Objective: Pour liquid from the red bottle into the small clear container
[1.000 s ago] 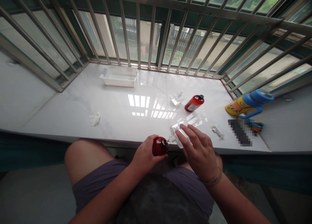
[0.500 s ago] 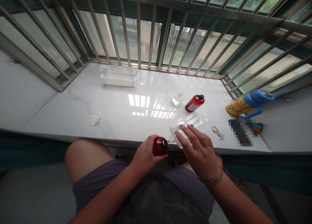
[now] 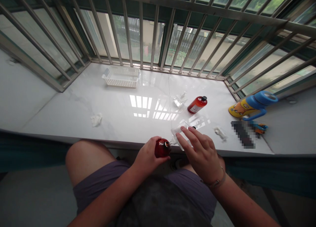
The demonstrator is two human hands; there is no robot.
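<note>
My left hand [image 3: 147, 157] grips a round dark red bottle [image 3: 162, 148] just in front of the white marble sill's [image 3: 123, 115] near edge. My right hand [image 3: 201, 152] holds a clear plastic bottle [image 3: 178, 135], tilted so that its neck meets the red bottle's mouth. A second red bottle with a black cap [image 3: 197, 104] lies on the sill further back, to the right. A small clear piece [image 3: 179, 100] lies just left of it.
A white slatted basket [image 3: 120, 77] stands at the back left by the window bars. A crumpled tissue [image 3: 96, 119] lies at the left, a small wrapper [image 3: 220, 133] right of my hand. A yellow and blue kettle-like bottle [image 3: 251, 105] lies at the far right.
Hardly anything has moved. My right hand and the clear bottle have shifted very slightly to the left and up against the red bottle.
</note>
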